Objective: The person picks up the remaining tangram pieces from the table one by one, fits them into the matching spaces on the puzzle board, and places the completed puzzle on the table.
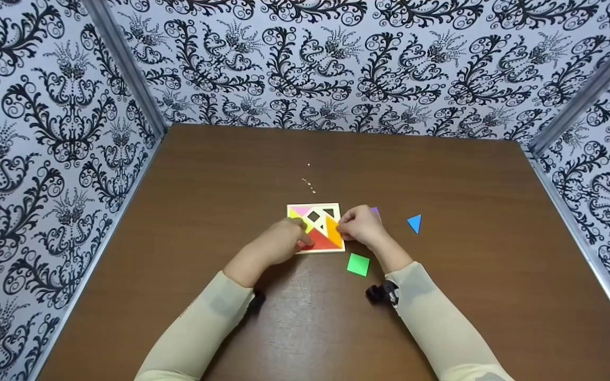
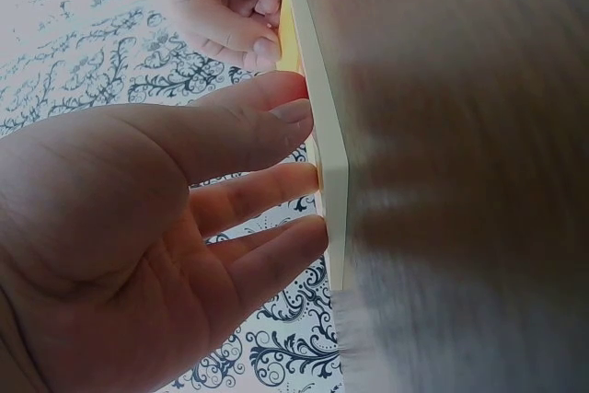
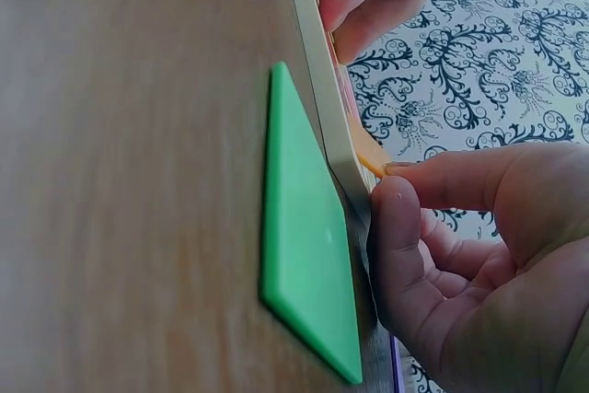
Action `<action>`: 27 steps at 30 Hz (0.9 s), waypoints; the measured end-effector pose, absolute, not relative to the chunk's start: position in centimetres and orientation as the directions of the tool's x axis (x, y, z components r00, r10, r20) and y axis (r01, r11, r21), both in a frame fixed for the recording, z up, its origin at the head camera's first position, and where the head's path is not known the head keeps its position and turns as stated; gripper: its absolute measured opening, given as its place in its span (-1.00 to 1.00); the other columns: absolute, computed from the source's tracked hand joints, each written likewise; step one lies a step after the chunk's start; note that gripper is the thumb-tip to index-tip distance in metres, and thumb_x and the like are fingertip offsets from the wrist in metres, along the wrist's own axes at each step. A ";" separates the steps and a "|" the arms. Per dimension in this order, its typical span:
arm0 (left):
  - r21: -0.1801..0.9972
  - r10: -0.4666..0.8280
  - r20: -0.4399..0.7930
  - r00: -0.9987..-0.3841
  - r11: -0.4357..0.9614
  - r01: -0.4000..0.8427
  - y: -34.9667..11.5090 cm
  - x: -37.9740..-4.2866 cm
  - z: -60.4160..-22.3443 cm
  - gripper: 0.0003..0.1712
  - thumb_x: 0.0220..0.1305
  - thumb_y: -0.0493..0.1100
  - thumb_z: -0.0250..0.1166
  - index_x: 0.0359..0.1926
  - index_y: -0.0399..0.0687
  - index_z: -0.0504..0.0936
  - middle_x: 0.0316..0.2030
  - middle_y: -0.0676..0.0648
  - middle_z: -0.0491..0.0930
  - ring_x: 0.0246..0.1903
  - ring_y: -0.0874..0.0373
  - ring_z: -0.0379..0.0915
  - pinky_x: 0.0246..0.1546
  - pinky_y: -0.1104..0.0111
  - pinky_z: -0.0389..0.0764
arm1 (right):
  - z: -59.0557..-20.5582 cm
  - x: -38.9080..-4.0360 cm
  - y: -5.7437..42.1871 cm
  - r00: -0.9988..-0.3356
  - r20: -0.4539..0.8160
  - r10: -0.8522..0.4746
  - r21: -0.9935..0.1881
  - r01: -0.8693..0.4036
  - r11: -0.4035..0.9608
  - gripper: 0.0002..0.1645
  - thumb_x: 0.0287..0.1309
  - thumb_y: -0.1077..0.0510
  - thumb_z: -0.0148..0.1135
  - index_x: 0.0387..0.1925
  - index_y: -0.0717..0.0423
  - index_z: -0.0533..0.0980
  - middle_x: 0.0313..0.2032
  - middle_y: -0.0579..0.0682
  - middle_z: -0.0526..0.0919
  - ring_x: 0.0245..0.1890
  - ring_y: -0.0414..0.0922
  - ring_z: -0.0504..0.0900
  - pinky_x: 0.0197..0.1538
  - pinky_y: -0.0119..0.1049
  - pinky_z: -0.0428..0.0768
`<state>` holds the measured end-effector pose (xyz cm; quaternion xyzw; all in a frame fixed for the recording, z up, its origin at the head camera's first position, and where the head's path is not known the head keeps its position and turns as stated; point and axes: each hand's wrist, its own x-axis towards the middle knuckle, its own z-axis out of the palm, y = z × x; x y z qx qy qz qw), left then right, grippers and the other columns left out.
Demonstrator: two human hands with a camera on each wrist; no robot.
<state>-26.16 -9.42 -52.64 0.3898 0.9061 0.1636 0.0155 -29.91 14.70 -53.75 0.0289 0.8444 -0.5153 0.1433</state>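
Observation:
A square tangram board (image 1: 331, 251) with a pale frame lies on the table. Its red triangle (image 1: 324, 242), pink piece (image 1: 301, 210) and partly covered yellow piece (image 1: 308, 222) sit inside, beside several dark recesses. My left hand (image 1: 282, 241) rests its extended fingertips on the board's left side, at the red triangle. At the right edge, thumb and forefinger of my right hand (image 1: 363, 226) pinch an orange triangle (image 3: 370, 151), which lies slightly raised over the rim in the right wrist view.
A green square (image 1: 358, 264) lies just below the board's right corner. Behind my right hand a purple piece (image 1: 375, 210) peeks out, mostly hidden. Farther right lies a blue triangle (image 1: 415, 223). Patterned walls (image 1: 305, 69) enclose the brown table (image 1: 231, 169).

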 end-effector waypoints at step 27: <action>0.322 0.701 0.096 -0.706 0.650 0.689 -9.3 -26.2 -52.8 -0.69 0.35 -0.44 0.30 -0.14 -0.01 0.89 -0.07 -0.21 0.75 -0.06 -0.14 0.66 0.09 0.08 0.69 | -53.8 -29.9 15.3 -0.963 -0.247 -0.108 -0.824 0.150 0.547 -0.92 0.05 0.30 0.49 -0.39 0.28 0.73 -0.48 -0.03 0.71 -0.57 -0.25 0.64 -0.42 -0.43 0.68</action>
